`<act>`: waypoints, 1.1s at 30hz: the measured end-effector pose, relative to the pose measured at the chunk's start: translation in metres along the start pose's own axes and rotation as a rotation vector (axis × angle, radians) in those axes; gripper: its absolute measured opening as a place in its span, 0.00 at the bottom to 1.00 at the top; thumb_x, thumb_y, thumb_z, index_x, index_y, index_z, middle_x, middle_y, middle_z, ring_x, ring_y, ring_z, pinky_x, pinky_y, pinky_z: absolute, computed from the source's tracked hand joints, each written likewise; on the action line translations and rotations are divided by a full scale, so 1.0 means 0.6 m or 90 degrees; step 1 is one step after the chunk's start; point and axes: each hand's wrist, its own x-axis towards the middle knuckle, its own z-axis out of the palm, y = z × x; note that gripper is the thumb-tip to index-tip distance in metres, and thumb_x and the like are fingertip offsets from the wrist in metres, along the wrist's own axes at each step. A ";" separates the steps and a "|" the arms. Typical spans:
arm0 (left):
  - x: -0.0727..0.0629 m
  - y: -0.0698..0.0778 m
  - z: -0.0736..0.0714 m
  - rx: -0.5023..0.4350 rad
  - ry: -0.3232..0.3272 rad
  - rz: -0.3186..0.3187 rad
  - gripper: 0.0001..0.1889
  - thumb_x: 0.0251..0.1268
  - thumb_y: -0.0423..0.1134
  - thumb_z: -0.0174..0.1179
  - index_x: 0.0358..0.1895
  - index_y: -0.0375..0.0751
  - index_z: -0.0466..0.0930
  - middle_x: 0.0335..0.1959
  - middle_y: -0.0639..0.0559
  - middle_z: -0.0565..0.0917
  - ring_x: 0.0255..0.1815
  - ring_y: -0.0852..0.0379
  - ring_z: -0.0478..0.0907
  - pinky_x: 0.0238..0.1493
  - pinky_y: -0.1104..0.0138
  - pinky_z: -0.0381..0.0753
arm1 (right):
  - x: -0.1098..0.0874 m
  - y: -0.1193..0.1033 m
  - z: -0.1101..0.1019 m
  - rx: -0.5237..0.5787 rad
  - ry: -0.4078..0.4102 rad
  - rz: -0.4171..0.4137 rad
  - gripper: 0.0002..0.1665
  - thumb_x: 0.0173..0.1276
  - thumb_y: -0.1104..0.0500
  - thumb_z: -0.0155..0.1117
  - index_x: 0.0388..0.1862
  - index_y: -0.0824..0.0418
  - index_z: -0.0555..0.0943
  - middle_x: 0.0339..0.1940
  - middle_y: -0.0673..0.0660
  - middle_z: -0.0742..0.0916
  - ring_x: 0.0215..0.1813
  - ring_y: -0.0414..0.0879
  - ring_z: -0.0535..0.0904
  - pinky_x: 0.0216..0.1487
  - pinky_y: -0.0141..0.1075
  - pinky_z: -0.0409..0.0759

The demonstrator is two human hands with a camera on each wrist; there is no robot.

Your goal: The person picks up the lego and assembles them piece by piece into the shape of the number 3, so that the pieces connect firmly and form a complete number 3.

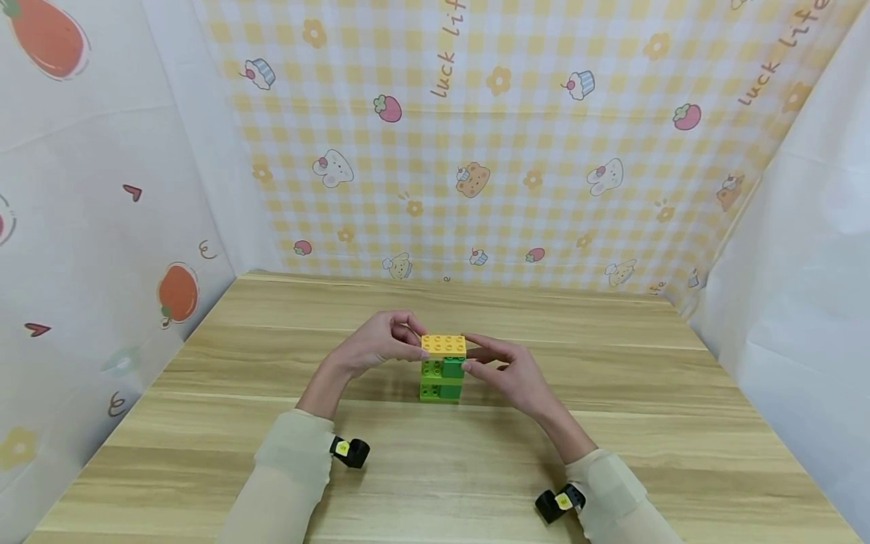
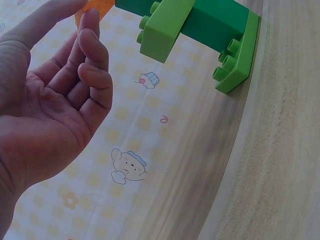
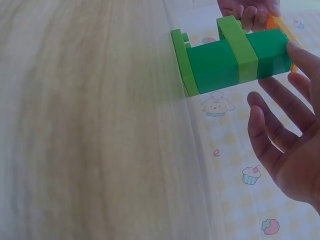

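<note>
A stack of toy building bricks stands upright on the table, with a yellow brick [image 1: 444,345] on top. Beneath it come an upper dark green brick [image 3: 270,52], a light green brick [image 3: 241,52], a lower dark green brick [image 3: 215,65] and a light green base brick [image 3: 183,65]. My left hand [image 1: 381,340] pinches the yellow brick's left end between thumb and fingers. On the other side, my right hand [image 1: 510,374] grips the stack's top, its thumb at the upper dark green brick and its index fingertip at the yellow brick's back corner. Whether the yellow brick is fully seated is unclear.
The wooden table [image 1: 204,453] reaches back to a yellow-checked cloth [image 1: 530,136]. White cloths hang at the left [image 1: 102,249] and right [image 1: 788,249]. A small black device is strapped to each sleeve cuff.
</note>
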 end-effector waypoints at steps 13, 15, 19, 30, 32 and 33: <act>0.000 0.002 0.001 0.002 -0.014 0.013 0.14 0.62 0.29 0.73 0.48 0.36 0.80 0.31 0.55 0.86 0.35 0.59 0.82 0.45 0.60 0.84 | -0.001 -0.004 0.001 0.001 -0.002 -0.021 0.29 0.77 0.49 0.68 0.74 0.52 0.79 0.58 0.56 0.91 0.57 0.51 0.87 0.46 0.37 0.82; 0.000 0.002 0.001 -0.002 -0.017 0.014 0.14 0.62 0.29 0.72 0.48 0.37 0.80 0.31 0.55 0.86 0.35 0.59 0.81 0.45 0.61 0.84 | -0.001 -0.005 0.001 0.001 0.001 -0.020 0.28 0.78 0.49 0.67 0.73 0.51 0.80 0.59 0.57 0.91 0.56 0.50 0.88 0.47 0.38 0.82; 0.000 0.002 0.001 -0.011 -0.024 0.020 0.13 0.62 0.28 0.72 0.47 0.37 0.80 0.31 0.56 0.85 0.34 0.59 0.80 0.43 0.63 0.83 | -0.002 -0.009 0.003 0.002 0.009 -0.022 0.24 0.78 0.49 0.67 0.71 0.48 0.82 0.59 0.57 0.91 0.56 0.51 0.88 0.45 0.38 0.83; 0.001 0.000 0.002 -0.015 -0.040 0.020 0.12 0.65 0.29 0.71 0.47 0.40 0.79 0.33 0.54 0.87 0.37 0.59 0.82 0.41 0.65 0.81 | -0.002 -0.012 0.003 0.004 0.009 -0.032 0.23 0.79 0.50 0.66 0.70 0.49 0.83 0.61 0.58 0.90 0.55 0.52 0.87 0.42 0.46 0.88; 0.001 -0.001 0.002 -0.016 -0.047 0.016 0.12 0.66 0.30 0.70 0.48 0.40 0.79 0.35 0.53 0.89 0.38 0.59 0.83 0.42 0.64 0.81 | -0.002 -0.012 0.003 0.003 0.008 -0.034 0.23 0.79 0.50 0.66 0.70 0.49 0.83 0.61 0.58 0.90 0.55 0.52 0.87 0.42 0.45 0.88; 0.001 -0.001 0.002 -0.015 -0.050 0.014 0.12 0.66 0.31 0.71 0.48 0.40 0.79 0.35 0.52 0.90 0.38 0.59 0.84 0.41 0.64 0.80 | -0.002 -0.012 0.003 0.004 0.009 -0.035 0.23 0.79 0.50 0.66 0.70 0.49 0.83 0.61 0.58 0.90 0.55 0.53 0.87 0.41 0.45 0.88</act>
